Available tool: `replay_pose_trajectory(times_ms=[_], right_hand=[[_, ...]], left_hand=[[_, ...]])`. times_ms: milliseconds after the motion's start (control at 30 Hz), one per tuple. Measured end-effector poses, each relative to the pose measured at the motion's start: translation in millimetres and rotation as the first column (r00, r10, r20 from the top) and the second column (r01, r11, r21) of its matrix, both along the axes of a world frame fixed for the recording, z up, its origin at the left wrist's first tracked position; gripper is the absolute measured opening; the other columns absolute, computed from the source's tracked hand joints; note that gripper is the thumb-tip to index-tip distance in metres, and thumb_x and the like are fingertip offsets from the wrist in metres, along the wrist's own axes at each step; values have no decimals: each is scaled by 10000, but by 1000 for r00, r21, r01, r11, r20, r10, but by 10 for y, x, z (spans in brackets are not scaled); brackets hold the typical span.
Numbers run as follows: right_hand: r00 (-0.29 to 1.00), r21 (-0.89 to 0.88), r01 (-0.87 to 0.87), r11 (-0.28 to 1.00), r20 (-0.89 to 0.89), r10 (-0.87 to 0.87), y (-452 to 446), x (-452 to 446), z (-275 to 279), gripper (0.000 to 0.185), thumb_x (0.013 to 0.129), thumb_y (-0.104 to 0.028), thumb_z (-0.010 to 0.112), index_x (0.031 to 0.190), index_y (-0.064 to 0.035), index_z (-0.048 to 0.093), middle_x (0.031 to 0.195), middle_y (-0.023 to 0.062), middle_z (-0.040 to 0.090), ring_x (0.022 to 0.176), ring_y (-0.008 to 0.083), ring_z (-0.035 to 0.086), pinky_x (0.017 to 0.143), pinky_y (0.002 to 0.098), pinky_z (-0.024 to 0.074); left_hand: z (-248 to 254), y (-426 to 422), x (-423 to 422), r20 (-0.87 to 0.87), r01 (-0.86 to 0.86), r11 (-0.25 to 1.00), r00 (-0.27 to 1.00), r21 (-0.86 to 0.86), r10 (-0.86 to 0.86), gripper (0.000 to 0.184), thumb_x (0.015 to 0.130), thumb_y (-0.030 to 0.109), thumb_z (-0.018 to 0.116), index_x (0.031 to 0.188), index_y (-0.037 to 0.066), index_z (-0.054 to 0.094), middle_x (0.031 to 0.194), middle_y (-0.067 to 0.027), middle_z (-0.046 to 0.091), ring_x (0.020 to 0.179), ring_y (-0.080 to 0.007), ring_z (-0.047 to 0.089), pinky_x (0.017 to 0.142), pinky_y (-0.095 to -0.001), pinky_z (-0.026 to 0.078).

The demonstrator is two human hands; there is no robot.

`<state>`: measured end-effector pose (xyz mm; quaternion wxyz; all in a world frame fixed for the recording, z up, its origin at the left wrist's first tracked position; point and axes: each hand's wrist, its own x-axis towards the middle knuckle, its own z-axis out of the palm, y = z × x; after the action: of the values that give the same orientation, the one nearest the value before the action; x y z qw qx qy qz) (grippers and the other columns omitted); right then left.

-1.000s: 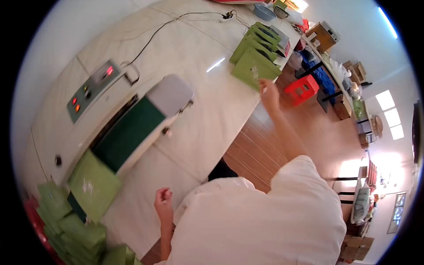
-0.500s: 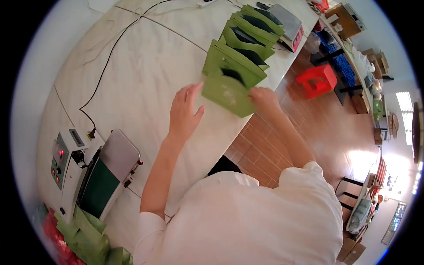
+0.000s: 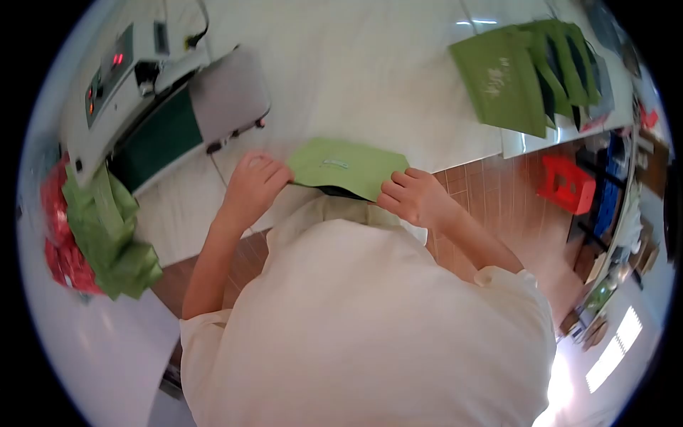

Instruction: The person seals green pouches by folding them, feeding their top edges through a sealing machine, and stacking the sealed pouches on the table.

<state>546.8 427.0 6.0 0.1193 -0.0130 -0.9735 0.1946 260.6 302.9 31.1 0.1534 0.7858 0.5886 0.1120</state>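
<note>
A green pouch (image 3: 345, 162) with pale print is held close to my body, its dark inside showing along the edge nearest me. My left hand (image 3: 255, 183) pinches the pouch at its left corner. At the opposite corner, the fingers of my right hand (image 3: 415, 196) are closed on it. To the left stands a bag sealing machine (image 3: 131, 89) with red lit digits, a dark green belt (image 3: 160, 146) and a grey plate (image 3: 229, 92) at its end. Several more green pouches (image 3: 498, 82) stand in a row at the right of the table, some with dark openings.
Green pouches (image 3: 110, 228) and red packaging (image 3: 60, 242) are heaped at the left, below the machine. The pale table (image 3: 356, 78) ends at an edge just in front of me. A red stool (image 3: 567, 185) stands on the tiled floor at the right.
Both hands have brought one green pouch from the row toward my body and the sealing machine. My left hand, open before, now grips it. The view has turned left.
</note>
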Motion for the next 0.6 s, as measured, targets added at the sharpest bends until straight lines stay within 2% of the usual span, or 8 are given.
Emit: replay_pose_trajectory(times_ms=[133, 200, 300, 367, 433, 500, 533, 600], right_hand=[[992, -165, 48, 985, 122, -28, -418, -289, -110, 148, 658, -85, 603, 705, -94, 463, 661, 10, 439, 624, 154, 471, 510, 265, 377], [910, -32, 111, 993, 405, -89, -653, -335, -291, 127, 680, -82, 590, 728, -91, 473, 662, 22, 470, 632, 157, 493, 516, 270, 382], [925, 176, 90, 980, 349, -148, -755, -523, -252, 91, 717, -85, 568, 781, -86, 504, 643, 30, 498, 621, 165, 521, 512, 287, 398], [922, 154, 54, 987, 373, -109, -974, -767, -302, 81, 728, -91, 559, 800, -83, 522, 630, 30, 501, 617, 173, 531, 522, 298, 407], [927, 115, 34, 993, 368, -75, -1036, -781, -294, 81, 740, -96, 551, 818, -81, 541, 616, 31, 504, 613, 182, 541, 532, 308, 416], [774, 83, 177, 981, 603, -191, -994, -807, -173, 76, 751, -99, 549, 822, -79, 568, 606, 21, 504, 600, 190, 542, 547, 309, 420], [768, 79, 210, 975, 603, -214, -1069, -678, -205, 75, 734, -81, 557, 809, -75, 568, 606, 22, 500, 597, 191, 541, 547, 304, 419], [787, 97, 258, 961, 556, -267, -955, -788, -211, 78, 718, -63, 564, 795, -72, 568, 606, 22, 496, 594, 191, 539, 547, 300, 418]], left_hand=[[27, -840, -84, 34, -79, 995, 996, -55, 81, 144, 714, 40, 568, 850, 85, 551, 836, -34, 582, 853, -195, 577, 838, -360, 418], [-62, -1067, -71, 46, -127, 981, 990, -149, 136, 170, 722, 49, 564, 888, 84, 555, 865, -38, 570, 849, -200, 570, 817, -355, 424], [-89, -1026, 43, 23, -203, 934, 975, -292, 219, 248, 735, 74, 558, 982, 84, 562, 924, -42, 543, 842, -201, 554, 759, -346, 436], [-159, -900, 148, 20, -241, 910, 965, -336, 263, 300, 739, 89, 557, 1039, 85, 564, 953, -42, 529, 839, -199, 545, 722, -340, 442], [-255, -798, 268, 43, -121, 944, 989, -305, 141, 370, 733, 104, 566, 1102, 71, 568, 952, -39, 514, 840, -198, 533, 665, -333, 438], [-292, -778, 175, -10, -107, 942, 994, -318, 109, 371, 733, 103, 567, 1100, 53, 568, 964, -48, 524, 851, -198, 537, 647, -315, 434], [-294, -879, 236, -52, -92, 918, 996, -385, 78, 372, 732, 102, 568, 1098, 35, 567, 976, -56, 533, 861, -197, 541, 629, -296, 431], [-367, -873, 56, -122, -93, 958, 991, -270, 62, 342, 733, 101, 567, 1066, 21, 572, 975, -66, 550, 868, -202, 538, 612, -301, 438]])
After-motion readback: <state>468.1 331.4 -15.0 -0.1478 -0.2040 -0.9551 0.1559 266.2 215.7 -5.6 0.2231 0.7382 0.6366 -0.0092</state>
